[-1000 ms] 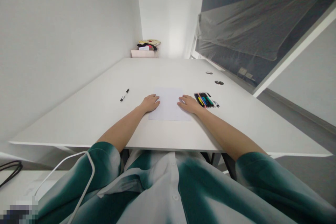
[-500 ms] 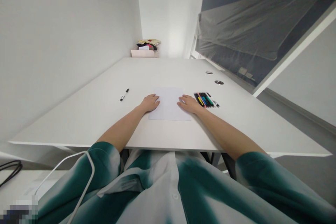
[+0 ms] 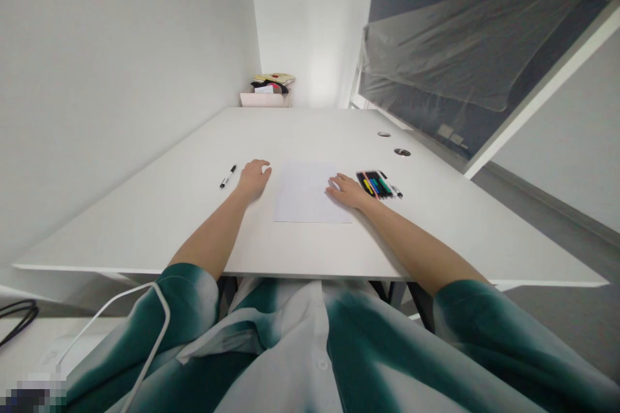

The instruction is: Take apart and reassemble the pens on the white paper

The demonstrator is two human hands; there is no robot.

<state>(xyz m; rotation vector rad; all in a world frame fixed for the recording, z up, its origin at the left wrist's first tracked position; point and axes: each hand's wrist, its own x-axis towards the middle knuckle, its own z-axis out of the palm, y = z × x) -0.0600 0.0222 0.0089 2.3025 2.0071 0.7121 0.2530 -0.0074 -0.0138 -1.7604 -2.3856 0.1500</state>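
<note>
A blank white sheet of paper (image 3: 305, 197) lies flat on the white table (image 3: 310, 251) in front of me. My right hand (image 3: 347, 191) rests on its right edge with the fingers apart. To the left of the sheet, off the paper, is my left hand (image 3: 254, 179), empty, fingers apart and slightly curled. A single black-and-white pen (image 3: 228, 177) lies just left of that hand. Several coloured pens (image 3: 378, 185) sit side by side close to the right of my right hand.
Two round metal fittings (image 3: 402, 152) are set in the table at the right. A pale box (image 3: 264, 99) with cloth items stands at the far end. A dark panel (image 3: 436, 45) under clear plastic leans at the right; a white cable (image 3: 165, 310) hangs at lower left.
My left hand has come off the left edge of the paper and moved left, toward the single pen. The right hand has stayed on the sheet.
</note>
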